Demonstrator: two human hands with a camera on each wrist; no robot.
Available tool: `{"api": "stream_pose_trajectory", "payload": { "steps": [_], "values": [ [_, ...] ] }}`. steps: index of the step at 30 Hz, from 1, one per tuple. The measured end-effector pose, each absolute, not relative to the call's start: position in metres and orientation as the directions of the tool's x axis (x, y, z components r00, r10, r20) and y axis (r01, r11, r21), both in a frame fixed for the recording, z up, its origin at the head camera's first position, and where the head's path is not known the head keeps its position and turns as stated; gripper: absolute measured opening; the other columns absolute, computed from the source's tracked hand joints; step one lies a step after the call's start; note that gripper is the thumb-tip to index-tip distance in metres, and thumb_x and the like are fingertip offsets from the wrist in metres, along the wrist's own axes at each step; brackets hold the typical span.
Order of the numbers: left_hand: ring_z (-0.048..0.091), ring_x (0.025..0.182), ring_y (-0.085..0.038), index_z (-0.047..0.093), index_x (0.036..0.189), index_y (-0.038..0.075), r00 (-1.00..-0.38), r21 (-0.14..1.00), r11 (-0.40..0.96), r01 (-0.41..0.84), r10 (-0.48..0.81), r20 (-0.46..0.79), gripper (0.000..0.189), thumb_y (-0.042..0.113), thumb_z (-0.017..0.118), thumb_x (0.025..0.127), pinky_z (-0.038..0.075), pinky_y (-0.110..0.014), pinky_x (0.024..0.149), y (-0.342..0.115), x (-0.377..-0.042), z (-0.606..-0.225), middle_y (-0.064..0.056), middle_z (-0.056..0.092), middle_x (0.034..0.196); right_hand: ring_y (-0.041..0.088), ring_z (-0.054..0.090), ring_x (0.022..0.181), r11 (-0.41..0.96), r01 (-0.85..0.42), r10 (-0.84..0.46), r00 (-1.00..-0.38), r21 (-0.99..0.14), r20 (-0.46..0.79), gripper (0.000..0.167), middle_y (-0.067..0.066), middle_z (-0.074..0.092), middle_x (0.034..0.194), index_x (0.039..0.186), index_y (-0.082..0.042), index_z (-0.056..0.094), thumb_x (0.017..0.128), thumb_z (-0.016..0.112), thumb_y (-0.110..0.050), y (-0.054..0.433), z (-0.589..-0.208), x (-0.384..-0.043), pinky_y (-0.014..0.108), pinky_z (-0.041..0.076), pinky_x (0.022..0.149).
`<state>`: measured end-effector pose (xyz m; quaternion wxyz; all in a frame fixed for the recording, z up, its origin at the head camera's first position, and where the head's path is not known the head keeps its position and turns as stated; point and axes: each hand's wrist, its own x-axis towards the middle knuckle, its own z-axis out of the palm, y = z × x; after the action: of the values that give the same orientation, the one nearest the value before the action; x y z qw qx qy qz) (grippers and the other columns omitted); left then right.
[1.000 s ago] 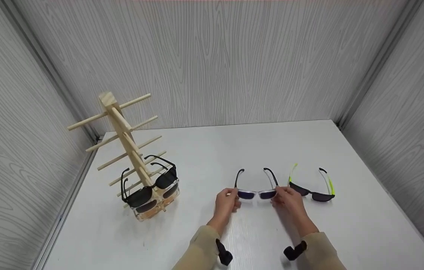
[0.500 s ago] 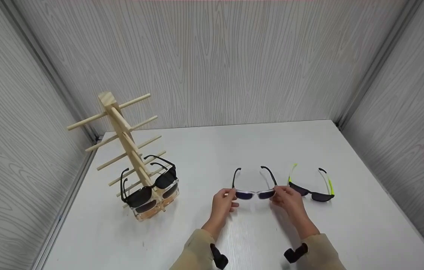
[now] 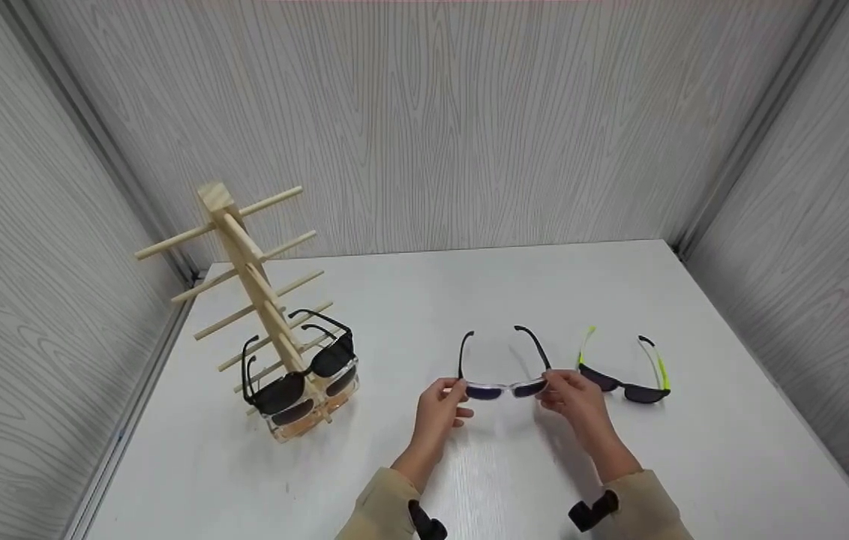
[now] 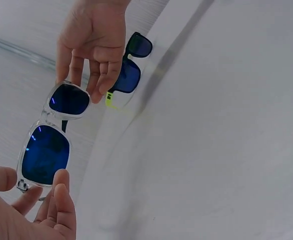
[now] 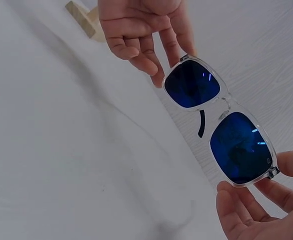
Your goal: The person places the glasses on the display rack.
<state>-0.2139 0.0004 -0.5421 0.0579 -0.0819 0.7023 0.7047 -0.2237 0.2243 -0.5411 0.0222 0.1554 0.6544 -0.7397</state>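
Observation:
Both hands hold one pair of sunglasses (image 3: 507,387) with a clear frame, dark blue lenses and black temples, which are unfolded and point away from the person. My left hand (image 3: 436,415) pinches the left hinge corner, and my right hand (image 3: 580,405) pinches the right one. In the right wrist view the blue mirrored lenses (image 5: 241,147) face the camera, with fingers at both outer ends. Close to the right hand lies a second pair of sunglasses (image 3: 643,394), black with neon yellow temples, open on the white table (image 3: 499,292).
On the left a tilted wooden display rack (image 3: 252,277) has several crossbars. Black sunglasses (image 3: 280,394) and clear-framed sunglasses (image 3: 297,427) hang on its lower bars. A grey wood-grain wall (image 3: 424,127) rises behind the table, with side panels left and right.
Both hands have carried the clear-framed sunglasses slightly to the left, and the temple tips appear higher in view. The rack and the yellow-templed pair have stayed put.

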Motion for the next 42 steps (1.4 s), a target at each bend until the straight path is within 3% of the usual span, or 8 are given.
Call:
{"api": "stream_pose_trajectory", "payload": {
  "steps": [17,26,34,42],
  "values": [
    [0.065,0.07,-0.019,0.059,0.108,0.005,-0.984,0.982,-0.057,-0.179,-0.003,-0.179,0.029,0.029,0.058,0.091,0.05,-0.028,0.06,-0.019,-0.197,-0.525,-0.007,0.061,0.088,0.027,0.062,0.089,-0.206,0.145,0.096,-0.981,-0.968,-0.168,0.028,0.016,0.064,0.094,0.106,0.005,0.059,0.09,0.063,-0.017,0.21,-0.528,-0.213,0.035,0.051,0.077],
    [0.065,0.078,-0.03,0.057,0.112,-0.001,-0.985,0.983,-0.061,-0.171,0.026,-0.17,0.03,0.022,0.055,0.094,0.052,-0.037,0.067,-0.029,-0.182,-0.501,-0.005,0.061,0.088,0.027,0.063,0.091,-0.181,0.138,0.084,-0.984,-0.974,-0.155,0.028,0.015,0.064,0.096,0.108,0.006,0.06,0.091,0.061,-0.017,0.204,-0.521,-0.21,0.035,0.051,0.079],
    [0.066,0.074,-0.021,0.058,0.111,0.003,-0.987,0.986,-0.056,-0.158,0.033,-0.156,0.035,0.031,0.061,0.09,0.051,-0.031,0.065,-0.039,-0.177,-0.509,-0.006,0.061,0.09,0.027,0.063,0.092,-0.156,0.122,0.024,-0.992,-0.98,-0.127,0.027,0.014,0.063,0.097,0.109,0.005,0.058,0.092,0.06,-0.016,0.199,-0.518,-0.208,0.037,0.05,0.081],
    [0.066,0.075,-0.022,0.058,0.11,0.003,-0.989,0.988,-0.041,-0.149,0.03,-0.148,0.036,0.031,0.063,0.088,0.05,-0.032,0.067,-0.045,-0.168,-0.502,-0.007,0.061,0.091,0.027,0.062,0.092,-0.2,0.09,-0.023,-0.996,-0.976,-0.087,0.03,0.022,0.059,0.103,0.11,0.005,0.058,0.09,0.063,-0.017,0.193,-0.512,-0.207,0.039,0.05,0.081]
  ]
}}
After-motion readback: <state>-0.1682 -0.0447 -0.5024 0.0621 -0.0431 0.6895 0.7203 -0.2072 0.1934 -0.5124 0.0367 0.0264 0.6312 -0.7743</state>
